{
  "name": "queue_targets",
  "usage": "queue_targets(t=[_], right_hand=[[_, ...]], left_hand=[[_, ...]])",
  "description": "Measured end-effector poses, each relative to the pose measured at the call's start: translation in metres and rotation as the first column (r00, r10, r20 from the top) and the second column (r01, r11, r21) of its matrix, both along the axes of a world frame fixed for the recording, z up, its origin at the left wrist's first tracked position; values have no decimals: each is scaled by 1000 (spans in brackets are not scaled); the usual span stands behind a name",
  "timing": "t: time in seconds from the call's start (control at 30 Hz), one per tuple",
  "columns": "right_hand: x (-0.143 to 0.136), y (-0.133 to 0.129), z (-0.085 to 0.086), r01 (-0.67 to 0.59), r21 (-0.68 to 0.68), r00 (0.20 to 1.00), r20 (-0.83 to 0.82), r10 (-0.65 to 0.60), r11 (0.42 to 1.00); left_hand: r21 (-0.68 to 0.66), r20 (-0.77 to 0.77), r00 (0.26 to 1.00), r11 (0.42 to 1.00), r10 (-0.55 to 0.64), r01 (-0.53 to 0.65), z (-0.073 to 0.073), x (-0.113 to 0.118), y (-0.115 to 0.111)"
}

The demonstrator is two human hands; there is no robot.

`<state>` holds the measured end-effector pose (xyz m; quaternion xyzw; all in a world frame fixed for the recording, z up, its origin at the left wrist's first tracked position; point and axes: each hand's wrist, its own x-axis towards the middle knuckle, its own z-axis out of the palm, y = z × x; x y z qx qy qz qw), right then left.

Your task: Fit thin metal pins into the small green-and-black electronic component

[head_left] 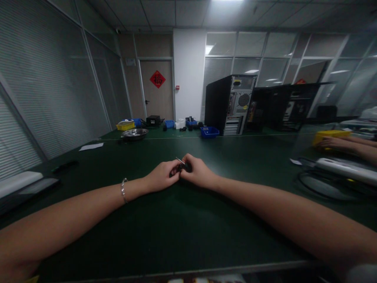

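Over the middle of the green table (165, 232), my left hand (161, 175) and my right hand (199, 171) meet, fingers closed. Between their fingertips is a small dark part (186, 168), mostly covered, so its kind is unclear. A thin metal strip or pin (180, 160) sticks up to the left from the fingers; which hand grips it I cannot tell. A silver bracelet (123, 190) circles my left wrist.
Toward the back stand a metal bowl (134, 134), a blue bin (209, 132) and a black computer case (219, 104). Another person's hand (332, 142) is at a yellow bin (325, 136) on the right, near black cables (303, 184). Dark flat devices (32, 190) lie left.
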<state>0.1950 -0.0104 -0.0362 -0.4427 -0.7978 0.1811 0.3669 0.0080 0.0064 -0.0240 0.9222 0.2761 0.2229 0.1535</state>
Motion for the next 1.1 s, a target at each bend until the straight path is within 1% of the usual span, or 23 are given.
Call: queue_targets(t=[0.13,0.23,0.37,0.43,0.5,0.57,0.7,0.87,1.0,1.1], right_hand=[[0,0,-1,5,21,1000,-14,-4,1000],[2,2,-1,-43,26,998,-40,44,999],[7,9,-4,-126,39,987,-96,129,991],[7,11,-5,-160,-7,973,-168,157,987],[7,12,-6,-184,-56,961,-219,168,981],[7,13,-6,-167,-52,962,-229,151,985],[12,14,-6,-72,43,980,-184,78,997],[16,15,-4,-53,99,991,-120,64,994],[14,14,-2,-71,110,996,-53,77,991],[13,14,-2,-56,116,998,-2,57,992]], left_hand=[[17,-4,1000,1000,3,-3,0,0,0],[-8,14,1000,1000,1,0,0,0,1],[-82,114,993,996,-12,21,-2,-2,6],[-129,174,984,990,-34,57,-4,-3,10],[-195,224,973,976,-57,102,-7,-3,15],[-262,268,962,957,-48,121,-11,-4,20],[-336,335,942,935,6,114,-17,-7,32],[-389,339,938,919,71,71,-19,-10,42],[-374,323,943,926,85,45,-19,-10,42],[-347,309,946,938,98,16,-18,-10,41]])
